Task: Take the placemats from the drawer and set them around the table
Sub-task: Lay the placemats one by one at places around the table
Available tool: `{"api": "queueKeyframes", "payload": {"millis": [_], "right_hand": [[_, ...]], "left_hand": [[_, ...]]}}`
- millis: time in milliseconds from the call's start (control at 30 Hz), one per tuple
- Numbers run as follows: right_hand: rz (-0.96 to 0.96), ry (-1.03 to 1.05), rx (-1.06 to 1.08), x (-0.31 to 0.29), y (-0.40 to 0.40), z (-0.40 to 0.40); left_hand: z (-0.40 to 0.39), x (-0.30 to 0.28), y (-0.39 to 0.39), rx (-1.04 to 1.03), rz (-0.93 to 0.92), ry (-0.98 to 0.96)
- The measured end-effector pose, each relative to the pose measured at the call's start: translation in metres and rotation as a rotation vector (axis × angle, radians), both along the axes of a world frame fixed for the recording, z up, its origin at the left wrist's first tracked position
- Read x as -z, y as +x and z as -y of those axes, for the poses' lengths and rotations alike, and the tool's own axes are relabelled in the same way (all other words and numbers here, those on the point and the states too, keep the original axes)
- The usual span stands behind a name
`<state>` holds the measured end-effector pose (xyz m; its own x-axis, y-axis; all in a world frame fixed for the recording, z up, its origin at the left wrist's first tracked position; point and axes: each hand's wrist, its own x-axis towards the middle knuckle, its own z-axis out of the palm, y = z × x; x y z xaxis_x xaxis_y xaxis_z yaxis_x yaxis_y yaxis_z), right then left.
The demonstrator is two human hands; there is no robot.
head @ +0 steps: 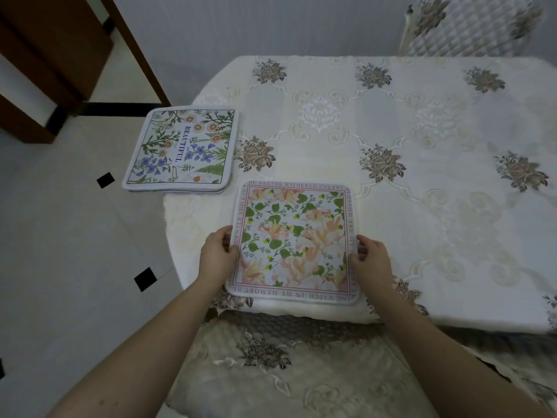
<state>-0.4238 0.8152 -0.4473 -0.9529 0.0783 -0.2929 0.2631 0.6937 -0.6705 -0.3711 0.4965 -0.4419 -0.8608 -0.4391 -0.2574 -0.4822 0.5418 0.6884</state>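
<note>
— Two hands on one mat? What does the head view give?

— Yes. The left hand (217,255) has its thumb over the left edge of the pink mat (294,244), with the fingers curled at that edge. The right hand (371,258) pinches the right edge the same way, fingers bent over the border. Neither is spread flat.

— Where does that mat lie?

— Flat on the tablecloth (391,122), close to the near edge of the table, square to the person.

— How many mats in all?

— One under the hands, and a stack (180,149) at the table's left corner, partly overhanging it. Its top mat shows blue and white flowers and the word BEAUTIFUL. At least two layers show at its near edge; an exact count I cannot tell.

— Chairs?

— Two: one covered seat (271,366) just below the pink mat, one quilted back (464,25) at the far side.
</note>
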Motion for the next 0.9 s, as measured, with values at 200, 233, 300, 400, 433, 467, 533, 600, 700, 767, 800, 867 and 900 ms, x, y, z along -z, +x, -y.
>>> {"api": "queueKeyframes", "payload": {"millis": [200,233,300,400,433,467,533,600,700,767,800,867,900], "right_hand": [[-0.232,0.151,-0.242,-0.004,0.021,0.042],[-0.252,0.164,-0.320,-0.002,0.025,0.055],[-0.247,0.210,-0.483,0.009,0.036,0.082],[-0.250,0.306,-0.619,0.026,0.044,0.104],[-0.262,0.349,-0.648,0.030,0.045,0.105],[-0.283,0.386,-0.678,0.034,0.044,0.104],[-0.315,0.428,-0.732,0.039,0.037,0.095],[-0.297,0.475,-0.755,0.038,0.026,0.086],[-0.233,0.530,-0.666,0.039,0.003,0.070],[-0.197,0.521,-0.581,0.037,-0.013,0.055],[-0.183,0.525,-0.546,0.036,-0.021,0.048],[-0.153,0.526,-0.491,0.036,-0.038,0.038],[-0.136,0.528,-0.465,0.036,-0.046,0.036]], "left_hand": [[-0.021,0.010,0.005,0.160,-0.159,-0.353],[-0.026,0.013,0.002,0.232,-0.168,-0.388],[-0.035,0.021,-0.003,0.363,-0.119,-0.425],[-0.037,0.037,-0.006,0.518,-0.012,-0.512],[-0.035,0.041,-0.005,0.550,0.011,-0.542],[-0.033,0.045,-0.005,0.566,0.018,-0.564],[-0.031,0.048,-0.008,0.596,0.018,-0.597],[-0.029,0.050,-0.009,0.618,0.026,-0.630],[-0.028,0.050,-0.009,0.621,0.033,-0.624],[-0.028,0.049,-0.008,0.621,0.043,-0.616],[-0.028,0.049,-0.008,0.619,0.048,-0.616],[-0.029,0.046,-0.010,0.613,0.054,-0.611],[-0.029,0.046,-0.011,0.614,0.055,-0.608]]}}
